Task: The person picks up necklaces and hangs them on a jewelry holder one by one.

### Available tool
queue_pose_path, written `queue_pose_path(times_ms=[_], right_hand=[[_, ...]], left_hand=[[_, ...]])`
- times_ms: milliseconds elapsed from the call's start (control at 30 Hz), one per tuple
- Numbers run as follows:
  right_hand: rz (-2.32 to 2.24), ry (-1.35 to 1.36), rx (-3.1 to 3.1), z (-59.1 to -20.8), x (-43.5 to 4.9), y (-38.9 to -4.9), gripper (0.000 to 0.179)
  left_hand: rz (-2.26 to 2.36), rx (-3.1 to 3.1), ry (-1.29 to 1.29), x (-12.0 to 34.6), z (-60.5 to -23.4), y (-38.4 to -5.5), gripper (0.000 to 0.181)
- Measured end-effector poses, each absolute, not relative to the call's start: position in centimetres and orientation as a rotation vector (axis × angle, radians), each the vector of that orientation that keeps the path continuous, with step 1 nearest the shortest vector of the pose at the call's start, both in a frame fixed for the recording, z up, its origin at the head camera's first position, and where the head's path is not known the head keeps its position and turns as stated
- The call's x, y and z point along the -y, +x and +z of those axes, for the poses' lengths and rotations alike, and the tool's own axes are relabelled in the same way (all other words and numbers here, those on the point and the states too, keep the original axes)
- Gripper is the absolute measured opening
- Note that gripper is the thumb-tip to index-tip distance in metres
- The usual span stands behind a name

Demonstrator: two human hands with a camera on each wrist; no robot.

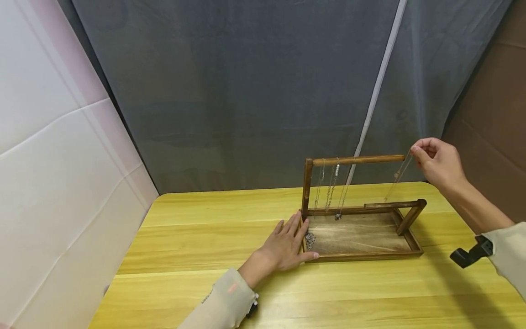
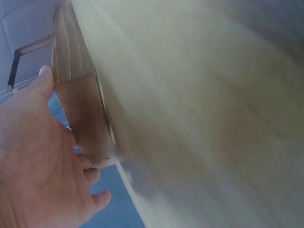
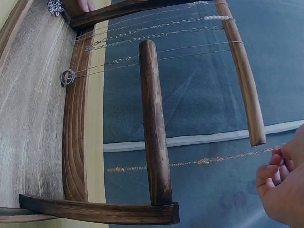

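Observation:
A dark wooden jewelry stand with a shallow tray base and two bars stands on the table. My right hand pinches a thin gold necklace just off the free end of the tall bar; the chain hangs down behind the lower bar. Across the left end of the stand rests my left hand, fingers spread over the tray's edge and thumb along its front rim. Several necklaces hang from the tall bar, one with a ring-like pendant near the tray.
A small heap of silver chain lies in the tray's left end. The yellow wooden table backs onto a grey curtain. White panelling borders the left side, a brown panel the right.

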State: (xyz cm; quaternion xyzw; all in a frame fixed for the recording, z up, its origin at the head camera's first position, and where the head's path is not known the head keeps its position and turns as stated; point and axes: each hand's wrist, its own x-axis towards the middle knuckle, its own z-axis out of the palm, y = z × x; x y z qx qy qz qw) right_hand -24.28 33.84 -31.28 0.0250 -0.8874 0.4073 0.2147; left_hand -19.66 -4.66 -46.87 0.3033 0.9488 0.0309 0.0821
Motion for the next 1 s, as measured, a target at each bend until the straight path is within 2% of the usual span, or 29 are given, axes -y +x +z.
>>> queue_pose_path(times_ms=[1000], right_hand=[[0.936,0.207,2.515,-30.9,-32.3,-24.6,0.024]], left_hand=[[0.068,-2.832,0.910,4.7,-46.9,-19.5,0.098]])
